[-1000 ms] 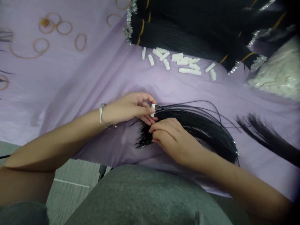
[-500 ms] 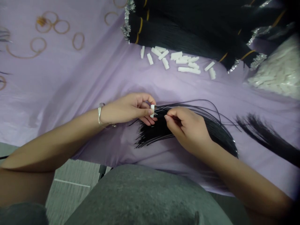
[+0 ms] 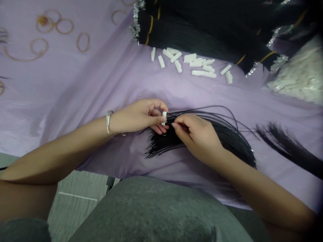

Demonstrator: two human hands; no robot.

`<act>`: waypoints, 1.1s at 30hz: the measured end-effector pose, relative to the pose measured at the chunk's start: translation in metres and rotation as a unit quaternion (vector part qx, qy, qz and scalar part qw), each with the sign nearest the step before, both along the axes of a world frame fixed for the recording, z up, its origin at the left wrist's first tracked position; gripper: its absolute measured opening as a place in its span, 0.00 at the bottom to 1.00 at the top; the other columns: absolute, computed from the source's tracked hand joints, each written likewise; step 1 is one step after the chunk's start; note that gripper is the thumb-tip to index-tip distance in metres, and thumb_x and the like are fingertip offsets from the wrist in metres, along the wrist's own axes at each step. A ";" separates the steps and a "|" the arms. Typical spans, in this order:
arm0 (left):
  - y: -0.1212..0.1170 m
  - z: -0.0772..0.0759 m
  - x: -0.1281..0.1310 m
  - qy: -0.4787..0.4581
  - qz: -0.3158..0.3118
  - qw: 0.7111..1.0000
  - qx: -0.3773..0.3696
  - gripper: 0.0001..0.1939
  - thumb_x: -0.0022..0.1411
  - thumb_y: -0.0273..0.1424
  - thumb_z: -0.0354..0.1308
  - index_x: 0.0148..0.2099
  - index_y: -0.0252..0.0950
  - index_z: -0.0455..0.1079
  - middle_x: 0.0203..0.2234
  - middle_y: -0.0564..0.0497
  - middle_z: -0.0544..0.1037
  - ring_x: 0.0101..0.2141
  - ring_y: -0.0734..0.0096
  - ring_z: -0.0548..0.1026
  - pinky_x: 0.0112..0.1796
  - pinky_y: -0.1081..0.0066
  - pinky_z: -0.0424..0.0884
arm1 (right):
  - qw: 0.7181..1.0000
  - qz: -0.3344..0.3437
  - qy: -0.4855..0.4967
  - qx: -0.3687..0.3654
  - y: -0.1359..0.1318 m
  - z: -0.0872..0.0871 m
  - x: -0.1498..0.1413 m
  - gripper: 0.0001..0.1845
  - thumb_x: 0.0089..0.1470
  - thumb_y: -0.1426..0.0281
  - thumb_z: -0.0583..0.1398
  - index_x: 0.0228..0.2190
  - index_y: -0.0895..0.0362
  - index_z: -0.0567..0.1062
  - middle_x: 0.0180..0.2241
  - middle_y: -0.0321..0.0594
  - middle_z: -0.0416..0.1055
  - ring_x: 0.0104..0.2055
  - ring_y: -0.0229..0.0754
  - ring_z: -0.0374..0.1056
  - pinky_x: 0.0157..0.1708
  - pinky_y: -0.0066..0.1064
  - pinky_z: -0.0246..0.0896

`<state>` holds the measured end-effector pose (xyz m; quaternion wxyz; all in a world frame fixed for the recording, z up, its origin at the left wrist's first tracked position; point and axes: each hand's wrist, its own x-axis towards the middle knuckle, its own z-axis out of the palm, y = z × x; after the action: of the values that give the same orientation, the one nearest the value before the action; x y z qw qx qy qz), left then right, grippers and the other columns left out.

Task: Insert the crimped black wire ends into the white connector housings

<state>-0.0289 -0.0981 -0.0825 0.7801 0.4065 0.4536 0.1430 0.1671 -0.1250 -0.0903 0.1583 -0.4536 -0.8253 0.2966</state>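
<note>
While my left fingers [image 3: 159,119] pinched a white plastic connector [image 3: 164,118], my right fingers [image 3: 179,125] gripped a black wire [image 3: 171,118]; a slip could have tangled the bundle [image 3: 227,136].

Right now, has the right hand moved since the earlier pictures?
Yes. Judged against the scattered white plastic pieces, the right hand has moved up the view, nearer them, and rightward, away from the left hand.

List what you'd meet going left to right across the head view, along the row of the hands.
Silver bangle → left hand → white plastic connector → right hand → separate bunch of black wires
</note>
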 end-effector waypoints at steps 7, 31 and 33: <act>0.000 0.002 0.001 0.000 0.046 0.999 -0.012 0.05 0.59 0.23 0.52 0.40 0.31 0.60 0.24 0.51 0.75 0.29 0.71 0.78 0.35 0.68 0.76 | 0.984 -0.023 -0.016 0.174 -0.012 0.011 -0.003 0.08 0.54 0.72 0.56 0.38 0.58 0.70 0.43 0.51 0.63 0.44 0.48 0.61 0.40 0.40 0.61; -0.001 0.001 -0.001 -0.002 0.058 0.998 0.005 0.07 0.59 0.23 0.52 0.41 0.31 0.61 0.25 0.53 0.74 0.30 0.71 0.78 0.34 0.70 0.76 | 0.977 0.180 -0.077 0.081 -0.016 -0.001 -0.010 0.06 0.55 0.75 0.55 0.29 0.61 0.72 0.32 0.43 0.65 0.36 0.43 0.57 0.38 0.36 0.57; -0.001 0.002 0.000 0.000 0.059 0.998 0.007 0.07 0.59 0.23 0.53 0.41 0.31 0.61 0.25 0.52 0.74 0.30 0.71 0.78 0.34 0.71 0.76 | 0.979 0.171 -0.071 0.082 -0.018 -0.002 -0.011 0.08 0.57 0.75 0.53 0.29 0.62 0.71 0.33 0.44 0.65 0.36 0.43 0.57 0.39 0.37 0.57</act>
<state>-0.0294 -0.0988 -0.0810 0.7674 0.3845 0.4759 0.1920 0.1565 -0.1431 -0.0919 0.0823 -0.3110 -0.9214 0.2178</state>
